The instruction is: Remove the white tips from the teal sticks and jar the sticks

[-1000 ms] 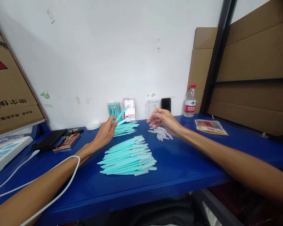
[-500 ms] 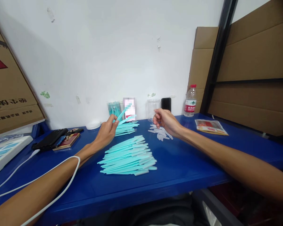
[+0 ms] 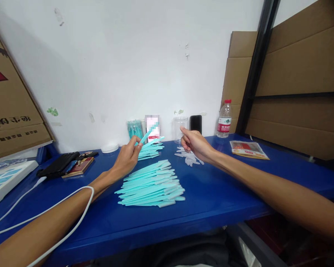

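Observation:
My left hand (image 3: pixel 129 155) is closed around a slim turquoise eyebrow razor (image 3: pixel 149 133), its far end slanting up to the right. Just below, a second turquoise one sticks out, and whether it is in the hand or on the pile I cannot tell. A back pile of turquoise razors (image 3: pixel 150 151) lies beside this hand, and a larger front pile (image 3: pixel 153 185) nearer me has pale caps at its right ends. My right hand (image 3: pixel 196 142) is closed, thumb against curled fingers; anything in it is hidden. Under it lie small translucent caps (image 3: pixel 191 160).
By the wall stand a jar of turquoise razors (image 3: pixel 135 128), a clear jar (image 3: pixel 178 129), a black phone (image 3: pixel 195 123) and a water bottle (image 3: pixel 224 120). A packet (image 3: pixel 249 149) lies right. At left are a white lid (image 3: pixel 109 148), a black pouch (image 3: pixel 57 165) and a cable (image 3: pixel 80 189) across my left forearm.
My left hand has shifted slightly to the right with the razor. My right hand's thumb and fingers have drawn closer together. The piles look the same.

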Available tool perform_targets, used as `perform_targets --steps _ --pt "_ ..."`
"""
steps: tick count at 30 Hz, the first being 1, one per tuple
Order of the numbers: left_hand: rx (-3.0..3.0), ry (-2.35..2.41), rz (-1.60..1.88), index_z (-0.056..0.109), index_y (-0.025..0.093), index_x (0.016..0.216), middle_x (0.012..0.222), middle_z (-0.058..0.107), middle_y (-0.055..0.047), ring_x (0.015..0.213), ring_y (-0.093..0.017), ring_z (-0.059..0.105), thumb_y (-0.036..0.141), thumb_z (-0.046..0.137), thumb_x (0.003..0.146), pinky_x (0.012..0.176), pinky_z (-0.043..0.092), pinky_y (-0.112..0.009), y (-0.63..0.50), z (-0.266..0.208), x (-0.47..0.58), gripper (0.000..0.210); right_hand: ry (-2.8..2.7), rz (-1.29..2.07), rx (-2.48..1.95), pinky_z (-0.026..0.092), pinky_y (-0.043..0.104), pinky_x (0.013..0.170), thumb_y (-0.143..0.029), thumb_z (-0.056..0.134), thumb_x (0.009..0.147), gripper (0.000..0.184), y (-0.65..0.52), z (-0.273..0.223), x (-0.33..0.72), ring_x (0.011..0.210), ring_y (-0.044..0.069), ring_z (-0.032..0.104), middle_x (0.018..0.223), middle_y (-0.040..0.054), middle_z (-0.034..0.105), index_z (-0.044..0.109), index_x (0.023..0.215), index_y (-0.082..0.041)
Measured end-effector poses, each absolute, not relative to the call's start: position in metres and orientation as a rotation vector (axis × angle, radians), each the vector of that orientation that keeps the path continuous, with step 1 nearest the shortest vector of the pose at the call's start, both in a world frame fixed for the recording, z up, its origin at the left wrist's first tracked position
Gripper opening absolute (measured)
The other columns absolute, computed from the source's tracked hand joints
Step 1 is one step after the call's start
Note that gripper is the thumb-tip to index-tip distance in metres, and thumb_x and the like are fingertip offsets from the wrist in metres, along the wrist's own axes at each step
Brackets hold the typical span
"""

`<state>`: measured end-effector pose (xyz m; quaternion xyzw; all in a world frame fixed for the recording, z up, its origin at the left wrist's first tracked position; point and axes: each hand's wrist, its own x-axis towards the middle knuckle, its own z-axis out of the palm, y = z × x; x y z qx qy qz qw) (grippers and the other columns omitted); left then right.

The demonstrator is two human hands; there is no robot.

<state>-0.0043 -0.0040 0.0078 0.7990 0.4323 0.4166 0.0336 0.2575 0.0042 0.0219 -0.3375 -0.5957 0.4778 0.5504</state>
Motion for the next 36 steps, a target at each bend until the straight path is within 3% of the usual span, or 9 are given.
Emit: perform_targets --steps 7,20,36 --pt "2.476 1.303 1.282 0.043 0.022 0.09 0.051 0.029 0.009 0.045 -0.01 0.027 0.035 0.036 0.096 0.049 0.021 -0.025 -0.006 0.007 -0.002 0.016 -1.445 1.177 -0.771 0.03 0.023 0.04 -0.051 0.061 0.084 0.054 0.008 0.017 0.256 0.04 0.009 0.037 0.046 0.0001 0.048 0.032 0.049 -0.021" --pt "2.46 1.3 1.276 0.043 0.022 0.09 0.052 0.03 0.008 0.046 -0.01 0.028 0.036 0.036 0.096 0.05 0.021 -0.025 -0.007 0.007 -0.002 0.017 -1.494 1.228 -0.705 0.033 0.022 0.041 -0.042 0.059 0.085 0.029 0.013 0.011 0.259 0.046 0.008 0.042 0.063 -0.0005 0.056 0.05 0.07 -0.018" --pt "2.474 1.295 1.284 0.043 0.021 0.089 0.051 0.028 0.009 0.046 -0.01 0.028 0.035 0.036 0.096 0.05 0.021 -0.024 -0.007 0.007 -0.001 0.017 -1.633 1.151 -0.688 0.033 0.021 0.04 -0.042 0.061 0.085 0.03 0.005 0.015 0.256 0.046 0.007 0.045 0.07 0.0047 0.064 0.06 0.072 -0.015"
